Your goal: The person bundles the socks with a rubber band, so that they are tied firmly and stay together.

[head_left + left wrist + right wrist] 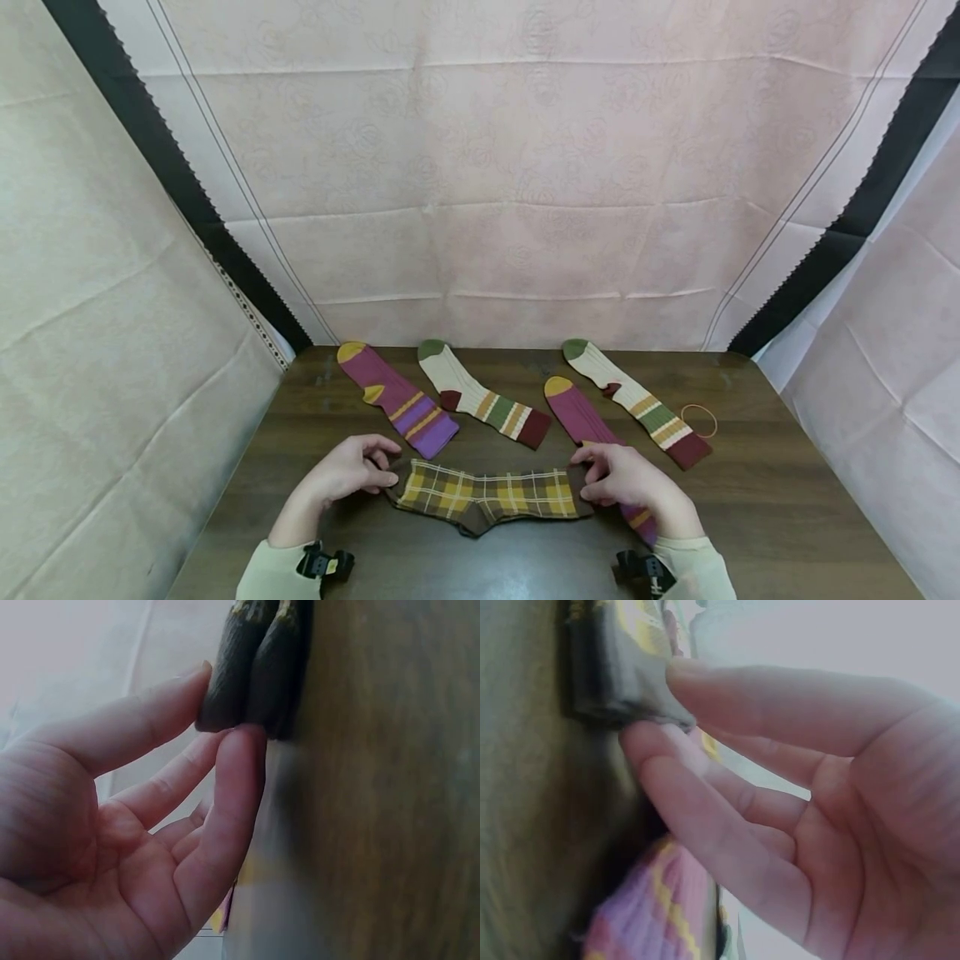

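A brown and yellow plaid sock (495, 496) lies stretched sideways near the front of the table, its dark heel towards me. At its left end, my left hand (348, 477) pinches the dark tip between thumb and fingers. My right hand (633, 483) pinches the dark band at the opposite end. Two thick dark layers of the plaid sock (251, 671) show at the left fingertips in the left wrist view. Under the right hand runs a purple sock (581, 412) with a yellow toe, partly hidden by that hand.
Behind the plaid sock lie another purple sock (393, 396) at the left, a white sock with a green toe (480, 396) in the middle, and a matching white sock (637, 400) at the right. Beside that one is a thin loop (708, 410). Pale cloth (525, 208) hangs behind the table (780, 517).
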Available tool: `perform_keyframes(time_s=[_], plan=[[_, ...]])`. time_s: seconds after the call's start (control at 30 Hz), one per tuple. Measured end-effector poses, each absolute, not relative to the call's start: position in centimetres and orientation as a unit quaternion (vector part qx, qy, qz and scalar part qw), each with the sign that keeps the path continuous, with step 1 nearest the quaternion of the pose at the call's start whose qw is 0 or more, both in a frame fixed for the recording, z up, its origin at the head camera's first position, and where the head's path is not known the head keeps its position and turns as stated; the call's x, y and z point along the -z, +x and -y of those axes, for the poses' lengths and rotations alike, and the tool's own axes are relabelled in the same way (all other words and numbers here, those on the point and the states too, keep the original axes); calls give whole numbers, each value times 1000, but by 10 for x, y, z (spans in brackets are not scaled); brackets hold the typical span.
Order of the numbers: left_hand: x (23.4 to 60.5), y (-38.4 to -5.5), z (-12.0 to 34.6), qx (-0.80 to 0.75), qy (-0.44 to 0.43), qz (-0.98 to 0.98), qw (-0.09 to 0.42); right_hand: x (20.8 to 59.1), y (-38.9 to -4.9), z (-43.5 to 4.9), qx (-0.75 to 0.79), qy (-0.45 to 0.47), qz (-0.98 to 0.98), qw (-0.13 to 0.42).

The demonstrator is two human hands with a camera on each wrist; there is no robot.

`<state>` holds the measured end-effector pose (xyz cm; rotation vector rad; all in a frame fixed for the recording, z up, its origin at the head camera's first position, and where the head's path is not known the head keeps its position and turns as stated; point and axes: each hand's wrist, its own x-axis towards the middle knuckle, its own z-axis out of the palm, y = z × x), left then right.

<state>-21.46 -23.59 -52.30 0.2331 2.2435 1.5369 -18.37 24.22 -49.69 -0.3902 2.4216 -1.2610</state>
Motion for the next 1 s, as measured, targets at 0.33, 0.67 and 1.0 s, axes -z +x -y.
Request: perform_keyframes(time_s=[0.33, 0.67, 1.0], plan=[[517, -214, 240, -554, 72, -806, 194, 494, -184, -249, 430, -141, -876, 165], [515, -217, 245, -564, 68, -803, 180, 493, -188, -250, 446, -152, -866, 168], [512, -220, 242, -562, 74, -807, 166, 486, -192, -240, 444, -161, -866, 160]])
